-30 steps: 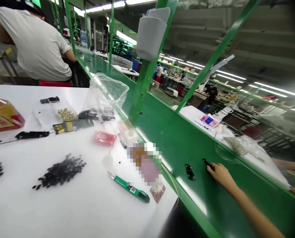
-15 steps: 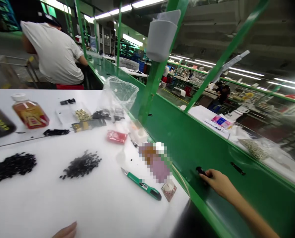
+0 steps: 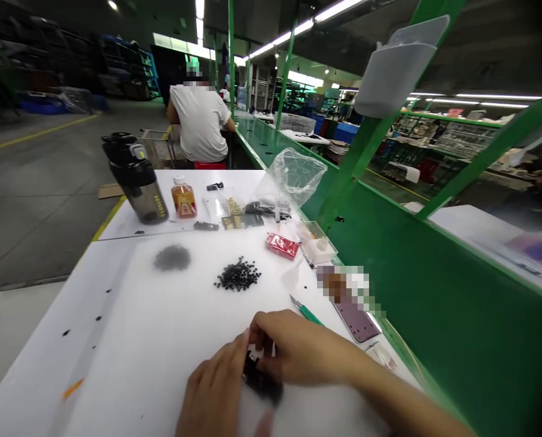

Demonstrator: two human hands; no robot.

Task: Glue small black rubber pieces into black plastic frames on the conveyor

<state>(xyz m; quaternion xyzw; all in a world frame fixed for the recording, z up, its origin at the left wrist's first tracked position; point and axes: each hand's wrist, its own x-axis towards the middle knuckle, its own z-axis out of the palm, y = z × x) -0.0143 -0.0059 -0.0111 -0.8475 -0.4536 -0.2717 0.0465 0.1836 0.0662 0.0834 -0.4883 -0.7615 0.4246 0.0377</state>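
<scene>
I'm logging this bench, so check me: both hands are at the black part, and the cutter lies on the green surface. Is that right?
Not quite: the cutter lies on the white table, as the head view shows. The left hand and right hand are both at the black part, as you said.

1. Left hand (image 3: pixel 213 391) — at lower centre, back uppermost; its fingers (image 3: pixel 227 363) lie side by side, slightly bent, pointing forward and inward.
2. Right hand (image 3: pixel 282 346) — arched, knuckles raised, fingers curled down toward the left hand, with the right thumb (image 3: pixel 271 366) lying below them.
3. Right forearm (image 3: pixel 380 376): bare, slanting in from the lower right, its wrist nearly straight.
4. Fingertips of both hands: close together; whether they touch cannot be told.
</scene>
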